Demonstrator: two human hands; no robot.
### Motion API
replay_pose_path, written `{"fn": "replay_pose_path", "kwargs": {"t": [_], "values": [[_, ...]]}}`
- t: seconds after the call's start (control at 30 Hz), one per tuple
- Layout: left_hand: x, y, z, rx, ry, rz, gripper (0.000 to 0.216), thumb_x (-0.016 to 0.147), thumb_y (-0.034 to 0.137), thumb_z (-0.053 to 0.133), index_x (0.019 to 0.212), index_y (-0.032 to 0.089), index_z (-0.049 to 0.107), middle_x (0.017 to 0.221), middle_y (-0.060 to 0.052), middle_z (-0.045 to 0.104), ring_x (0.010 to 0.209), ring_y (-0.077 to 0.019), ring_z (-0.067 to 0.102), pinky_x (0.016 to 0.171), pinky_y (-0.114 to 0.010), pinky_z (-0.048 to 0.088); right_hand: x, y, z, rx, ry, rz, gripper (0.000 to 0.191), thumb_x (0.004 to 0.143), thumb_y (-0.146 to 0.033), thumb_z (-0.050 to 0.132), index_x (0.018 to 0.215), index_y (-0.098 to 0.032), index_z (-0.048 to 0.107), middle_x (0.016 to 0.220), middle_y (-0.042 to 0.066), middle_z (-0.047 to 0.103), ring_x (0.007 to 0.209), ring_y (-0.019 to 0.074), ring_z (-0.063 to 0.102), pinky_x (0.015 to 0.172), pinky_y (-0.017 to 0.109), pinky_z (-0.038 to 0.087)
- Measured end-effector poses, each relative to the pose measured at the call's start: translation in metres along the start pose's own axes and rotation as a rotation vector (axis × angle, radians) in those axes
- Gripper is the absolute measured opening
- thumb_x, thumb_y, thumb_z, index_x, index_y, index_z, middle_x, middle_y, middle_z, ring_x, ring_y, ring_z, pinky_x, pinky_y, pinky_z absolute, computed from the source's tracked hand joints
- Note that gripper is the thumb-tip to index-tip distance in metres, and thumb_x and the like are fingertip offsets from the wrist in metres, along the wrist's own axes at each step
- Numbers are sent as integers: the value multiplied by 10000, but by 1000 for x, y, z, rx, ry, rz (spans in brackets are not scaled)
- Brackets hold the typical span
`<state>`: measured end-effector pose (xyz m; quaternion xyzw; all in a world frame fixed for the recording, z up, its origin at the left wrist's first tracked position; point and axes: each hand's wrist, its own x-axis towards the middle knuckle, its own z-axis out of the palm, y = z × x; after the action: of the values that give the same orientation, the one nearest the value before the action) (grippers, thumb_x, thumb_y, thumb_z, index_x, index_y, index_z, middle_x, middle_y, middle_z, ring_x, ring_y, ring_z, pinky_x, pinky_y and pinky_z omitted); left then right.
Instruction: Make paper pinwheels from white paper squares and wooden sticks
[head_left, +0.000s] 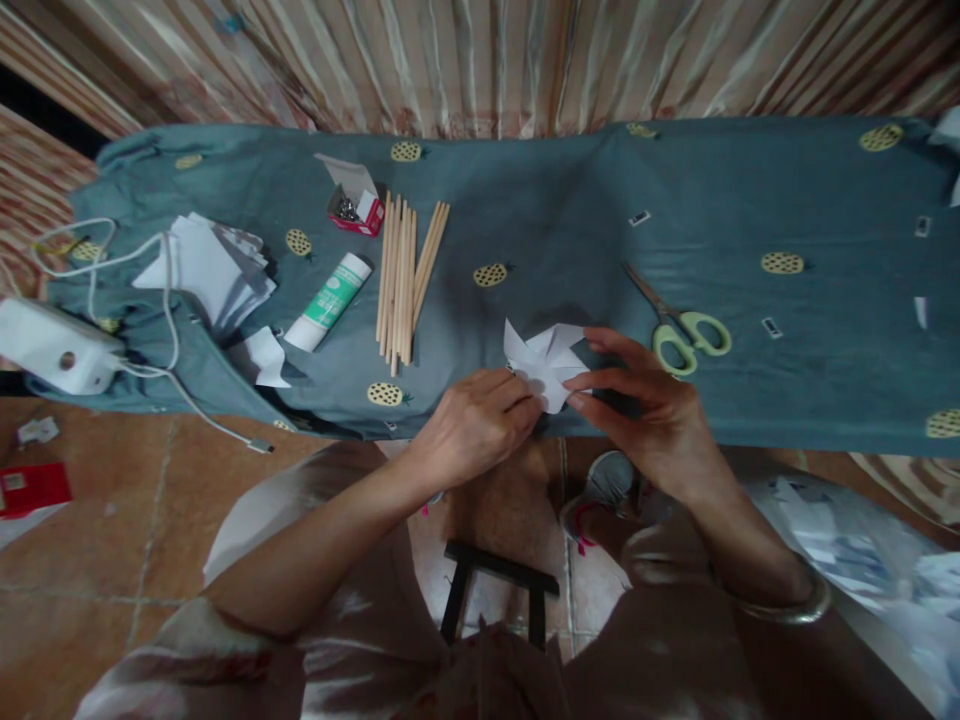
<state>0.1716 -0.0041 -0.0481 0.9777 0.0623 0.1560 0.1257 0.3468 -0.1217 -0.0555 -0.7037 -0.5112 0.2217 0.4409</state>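
A white paper pinwheel [547, 365] with folded, pointed blades is held between both hands at the near edge of the cloth. My left hand [480, 420] is closed on its lower left side, fingers bent round the paper. On the other side, my right hand [645, 400] pinches a blade, thumb and fingertips against the paper. Scissors [686, 335] with pale green handles lie just beyond my right hand, blades pointing away to the left. Several wooden sticks [397, 285] rest in a bundle to the left, beside a green and white glue stick [330, 300].
Behind the glue stick stands an open red box [356, 215] with small metal pieces inside. White paper pieces [214, 270] are stacked at the left, near a white power bank [56, 345] with a cable. A patterned curtain [487, 70] hangs along the far edge.
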Motion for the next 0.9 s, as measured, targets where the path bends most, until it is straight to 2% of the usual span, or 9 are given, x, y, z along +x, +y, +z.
{"fn": "replay_pose_path", "kwargs": {"t": [0.1, 0.33, 0.57, 0.9], "values": [[0, 1, 1, -7, -4, -5, 183, 944, 187, 483, 913, 123, 653, 885, -67, 682, 789, -162, 615, 693, -292, 505, 1, 2, 2, -37, 18, -16, 42, 803, -289, 679, 812, -251, 694, 1304, 58, 584, 1147, 263, 587, 984, 528, 466], [-2, 3, 4, 9, -13, -2, 292, 957, 151, 445, 1238, 128, 522, 933, -65, 682, 856, -158, 626, 745, -285, 520, 2, 3, 8, -199, 53, -79, 46, 821, -239, 628, 780, -234, 649, 1275, 77, 601, 1177, 287, 569, 974, 531, 468], [-2, 4, 3, -23, -22, 44, 213, 955, 148, 455, 1098, 110, 608, 1000, -88, 686, 911, -171, 610, 779, -291, 537, 0, -2, 15, -251, 84, -92, 60, 841, -245, 625, 795, -221, 653, 1264, 96, 608, 1189, 271, 557, 984, 478, 457], [-4, 1, 12, -213, 41, -47, 213, 950, 152, 465, 1063, 128, 644, 986, -70, 680, 881, -150, 603, 763, -272, 551, -2, -3, 17, -285, 115, -98, 72, 851, -275, 620, 825, -226, 665, 1237, 84, 630, 1148, 280, 580, 974, 490, 456]]}}
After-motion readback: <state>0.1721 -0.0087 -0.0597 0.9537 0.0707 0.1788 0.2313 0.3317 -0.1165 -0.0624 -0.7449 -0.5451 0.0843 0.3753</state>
